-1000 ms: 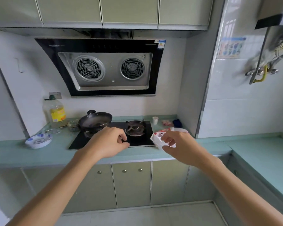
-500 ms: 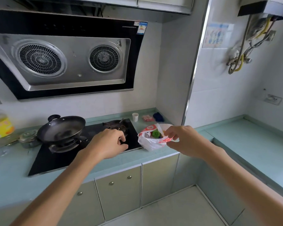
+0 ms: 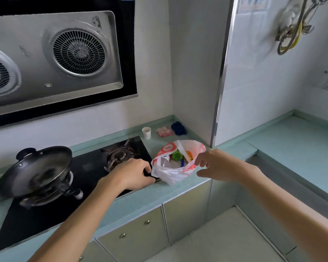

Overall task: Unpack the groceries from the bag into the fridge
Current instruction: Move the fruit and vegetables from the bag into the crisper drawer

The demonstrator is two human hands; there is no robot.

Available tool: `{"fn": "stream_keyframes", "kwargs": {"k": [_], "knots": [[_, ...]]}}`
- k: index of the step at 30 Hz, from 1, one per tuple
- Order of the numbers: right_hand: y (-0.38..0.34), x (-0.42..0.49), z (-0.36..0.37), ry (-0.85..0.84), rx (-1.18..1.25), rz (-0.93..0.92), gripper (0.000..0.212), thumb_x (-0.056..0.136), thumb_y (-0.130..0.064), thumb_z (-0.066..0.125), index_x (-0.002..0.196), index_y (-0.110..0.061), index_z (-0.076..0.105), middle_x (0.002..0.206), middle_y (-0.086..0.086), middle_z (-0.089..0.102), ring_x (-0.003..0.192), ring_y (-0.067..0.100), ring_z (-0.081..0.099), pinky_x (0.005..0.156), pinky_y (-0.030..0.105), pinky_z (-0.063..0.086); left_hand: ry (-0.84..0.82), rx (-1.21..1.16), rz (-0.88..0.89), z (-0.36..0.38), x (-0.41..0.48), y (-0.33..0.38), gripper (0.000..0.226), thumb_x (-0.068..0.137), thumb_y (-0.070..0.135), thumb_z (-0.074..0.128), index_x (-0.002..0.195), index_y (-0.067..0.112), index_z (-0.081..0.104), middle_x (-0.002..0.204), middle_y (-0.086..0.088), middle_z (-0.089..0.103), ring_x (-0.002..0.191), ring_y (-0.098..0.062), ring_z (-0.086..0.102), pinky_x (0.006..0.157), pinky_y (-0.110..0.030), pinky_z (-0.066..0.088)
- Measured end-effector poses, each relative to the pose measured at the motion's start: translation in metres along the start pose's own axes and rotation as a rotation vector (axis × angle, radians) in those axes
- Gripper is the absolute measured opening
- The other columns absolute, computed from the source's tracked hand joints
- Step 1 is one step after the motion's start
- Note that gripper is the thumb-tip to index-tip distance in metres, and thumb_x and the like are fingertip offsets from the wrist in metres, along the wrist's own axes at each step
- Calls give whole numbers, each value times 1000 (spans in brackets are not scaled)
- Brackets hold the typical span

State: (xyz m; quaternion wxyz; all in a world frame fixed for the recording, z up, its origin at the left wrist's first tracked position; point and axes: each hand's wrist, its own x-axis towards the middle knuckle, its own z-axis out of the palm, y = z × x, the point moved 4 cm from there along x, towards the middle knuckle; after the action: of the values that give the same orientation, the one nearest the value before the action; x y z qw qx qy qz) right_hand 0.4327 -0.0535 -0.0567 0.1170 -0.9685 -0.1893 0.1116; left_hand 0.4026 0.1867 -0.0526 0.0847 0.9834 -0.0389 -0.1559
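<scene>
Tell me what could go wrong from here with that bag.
1. The plastic bag sits slumped near the front edge of the counter. With the left hand and right hand pinching its rim on either side, a pull could tip it and spill the groceries.
2. Its left side lies at the edge of the hob, close to the burner. No flame shows, but a warm hob might melt thin plastic.
</scene>
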Motion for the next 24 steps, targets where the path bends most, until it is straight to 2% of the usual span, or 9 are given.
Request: {"fn": "stream_keyframes", "kwargs": {"k": [6,9,11,14,17,20,24], "knots": [[55,71,-27,-41,18,10,35,91,-33,63,124,-25,61,119,-3,66,102,18,63,91,31,53,-153,24,41,-18,100,37,47,89,50,60,130,28,58,124,1,63,107,-19,61,85,-33,50],[76,103,-31,-50,65,10,35,92,-32,63,125,-23,62,118,-4,67,101,17,64,92,31,54,-236,39,40,-17,140,43,54,91,51,60,138,26,51,131,0,59,114,-19,58,89,-32,46],[87,124,-25,-70,95,11,34,92,-33,63,124,-22,62,117,-4,67,101,17,65,92,32,54,-290,58,46,-10,165,43,57,91,51,59,140,25,50,133,1,58,111,-19,56,88,-31,45],[98,158,-5,-112,146,13,31,91,-32,61,121,-23,63,115,-5,67,103,17,64,91,34,54,-335,37,52,3,203,35,54,90,51,59,139,28,51,130,0,59,106,-17,57,87,-31,47],[102,189,26,-154,227,35,29,93,-26,60,121,-21,63,117,-5,65,105,16,63,92,32,53,-329,-52,52,19,242,26,52,90,49,61,136,26,54,131,1,58,113,-19,58,94,-33,50],[102,222,61,-196,283,70,30,96,-16,52,124,-19,63,120,-2,66,108,17,62,93,31,52,-326,-95,83,40,285,14,51,90,49,61,134,25,55,131,0,60,113,-19,59,93,-33,50],[103,257,103,-310,290,161,39,96,-12,49,133,-22,56,131,-2,59,120,18,56,101,30,44,-471,-123,158,64,338,7,51,91,45,59,137,22,54,135,0,57,116,-19,60,95,-33,50]]}}
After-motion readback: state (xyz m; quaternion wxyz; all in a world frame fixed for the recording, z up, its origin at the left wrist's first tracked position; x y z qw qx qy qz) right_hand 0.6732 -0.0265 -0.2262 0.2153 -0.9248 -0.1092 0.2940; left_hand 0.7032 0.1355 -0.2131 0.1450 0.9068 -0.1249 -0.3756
